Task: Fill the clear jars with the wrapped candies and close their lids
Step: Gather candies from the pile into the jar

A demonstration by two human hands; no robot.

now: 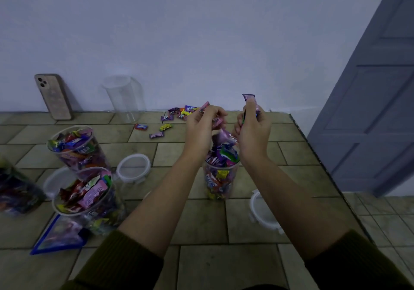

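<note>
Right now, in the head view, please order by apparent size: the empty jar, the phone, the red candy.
1. empty jar
2. phone: similar height, but narrower
3. red candy, clearly smallest

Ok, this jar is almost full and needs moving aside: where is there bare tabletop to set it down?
Bare tiles lie right of the right hand toward the table edge, and near you between the blue bag and the right lid. Crowded: filled jars and lids at left, loose candies at back.
</note>
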